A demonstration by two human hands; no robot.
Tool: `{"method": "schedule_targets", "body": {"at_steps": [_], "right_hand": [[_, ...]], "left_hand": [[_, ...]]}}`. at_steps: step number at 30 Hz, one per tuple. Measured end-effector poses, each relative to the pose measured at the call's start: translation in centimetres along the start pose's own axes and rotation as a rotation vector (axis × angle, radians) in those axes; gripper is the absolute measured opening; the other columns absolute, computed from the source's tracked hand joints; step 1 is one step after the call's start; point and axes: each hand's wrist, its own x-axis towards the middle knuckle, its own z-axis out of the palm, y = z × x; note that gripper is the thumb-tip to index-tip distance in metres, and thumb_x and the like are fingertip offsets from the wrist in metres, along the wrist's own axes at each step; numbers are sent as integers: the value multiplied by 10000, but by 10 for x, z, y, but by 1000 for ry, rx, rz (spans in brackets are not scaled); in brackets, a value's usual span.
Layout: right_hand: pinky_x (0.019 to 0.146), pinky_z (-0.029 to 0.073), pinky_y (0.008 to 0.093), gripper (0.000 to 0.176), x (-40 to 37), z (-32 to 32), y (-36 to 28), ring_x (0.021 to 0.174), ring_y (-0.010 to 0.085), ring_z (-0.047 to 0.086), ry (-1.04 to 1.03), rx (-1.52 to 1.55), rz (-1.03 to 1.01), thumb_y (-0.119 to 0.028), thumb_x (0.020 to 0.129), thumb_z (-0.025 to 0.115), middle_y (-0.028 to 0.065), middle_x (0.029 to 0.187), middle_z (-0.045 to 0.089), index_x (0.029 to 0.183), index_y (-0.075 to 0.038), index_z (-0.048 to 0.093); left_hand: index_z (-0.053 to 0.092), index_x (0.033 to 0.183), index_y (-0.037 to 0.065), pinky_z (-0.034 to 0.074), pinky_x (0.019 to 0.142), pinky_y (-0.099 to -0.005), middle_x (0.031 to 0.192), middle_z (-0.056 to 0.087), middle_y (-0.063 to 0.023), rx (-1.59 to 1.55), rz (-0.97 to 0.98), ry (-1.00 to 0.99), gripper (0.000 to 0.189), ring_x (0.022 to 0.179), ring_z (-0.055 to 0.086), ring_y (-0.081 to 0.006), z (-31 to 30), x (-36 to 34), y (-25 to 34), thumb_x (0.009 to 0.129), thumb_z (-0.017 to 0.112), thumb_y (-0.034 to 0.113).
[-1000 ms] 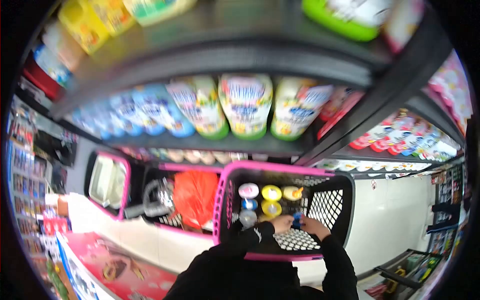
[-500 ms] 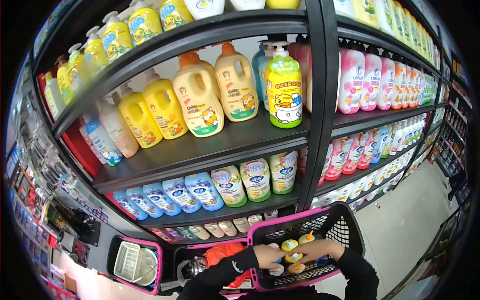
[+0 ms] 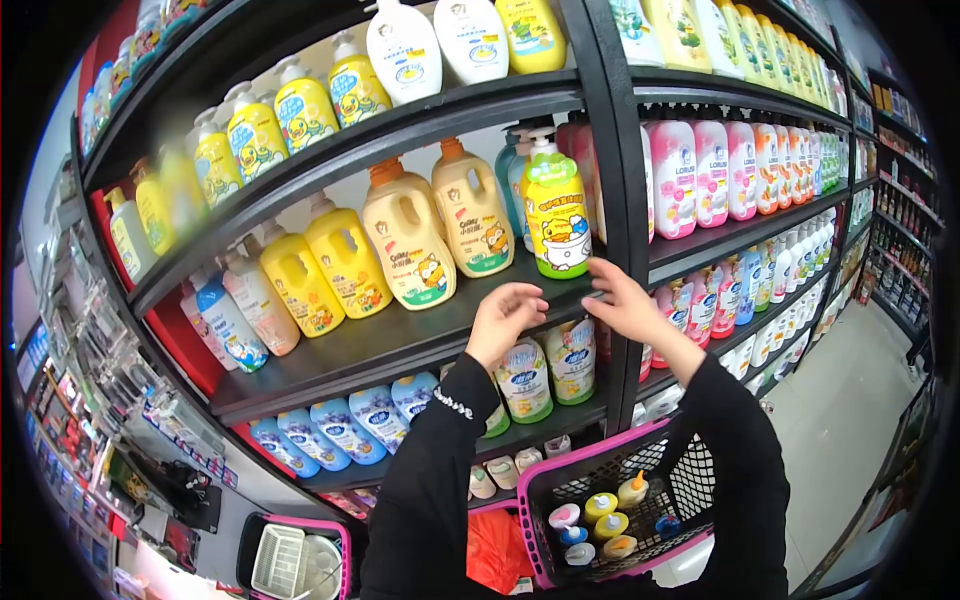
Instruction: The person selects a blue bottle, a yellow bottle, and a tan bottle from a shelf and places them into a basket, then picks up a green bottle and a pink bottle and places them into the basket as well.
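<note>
Where fingers [image 3: 608,279] hover, a yellow bottle [image 3: 560,225] bears seemingly Chinese writing [image 3: 558,193].

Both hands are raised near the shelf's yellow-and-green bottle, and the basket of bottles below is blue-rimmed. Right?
One slip: the head view shows the basket is pink-rimmed, not blue-rimmed. The left hand and right hand are raised near that bottle.

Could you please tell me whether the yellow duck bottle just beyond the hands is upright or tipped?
Upright: the duck bottle stands on its green base on the shelf, white pump at the top.
</note>
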Motion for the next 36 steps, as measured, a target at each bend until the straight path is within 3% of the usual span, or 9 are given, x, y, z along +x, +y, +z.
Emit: {"method": "schedule_targets", "body": {"at_steps": [2,3,6,7,11,16,19,23,36], "right_hand": [[948,330,374,655,12,8,-4,1145,376,379,320,-847,-360,-98,715,613,288,1222,352,1231,84,253],[987,272,392,776,18,12,-5,1189,443,268,291,-819,-317,-110,679,626,352,1235,277,1256,114,159],[1010,230,385,816,31,27,-3,1233,413,210,377,-843,-294,-97,685,635,329,1280,227,1279,98,110],[1009,227,398,815,37,30,3,1235,420,197,411,-794,-264,-73,689,625,337,1280,213,1282,94,91],[981,252,446,758,53,35,20,1176,485,243,527,-638,-204,-1,695,583,389,1245,198,1267,104,98],[974,262,443,747,62,33,25,1171,478,256,574,-529,-180,5,702,570,378,1231,236,1265,111,91],[989,253,417,788,65,29,26,1202,439,241,563,-523,-166,-18,699,590,351,1261,227,1276,107,67],[1000,251,386,896,69,22,20,1230,402,227,550,-451,-146,-73,660,659,335,1284,212,1286,98,41],[927,339,415,925,78,28,16,1110,433,368,574,-507,-83,-111,609,710,329,1202,310,1266,109,97]], "left_hand": [[512,965,-5,460,698,-244,880,580,-68,-10,126,194,165,750,552,-115,9,22,-7,819,533,70],[496,977,-9,455,708,-242,932,564,-85,93,257,302,208,775,551,-128,12,34,-12,797,563,72],[362,1157,-25,411,832,-322,1125,447,-180,400,311,520,580,992,484,-239,23,63,-19,717,672,191],[286,1209,-66,368,891,-356,1163,398,-229,430,337,507,740,1074,428,-287,22,74,-24,682,705,242],[201,1234,-109,368,901,-346,1202,380,-247,345,295,464,862,1112,415,-271,19,107,-37,672,727,278],[252,1202,-115,462,771,-284,1073,493,-202,177,289,412,820,946,535,-211,27,114,-19,636,757,197],[425,1102,-48,490,713,-276,928,595,-115,86,294,295,554,810,600,-168,27,120,-15,663,725,109],[558,969,-12,489,700,-266,890,623,-90,67,344,171,361,780,609,-151,32,121,-7,656,718,71],[542,978,-23,486,678,-257,902,620,-99,-76,192,215,384,789,607,-148,33,114,-4,660,724,91]]}}
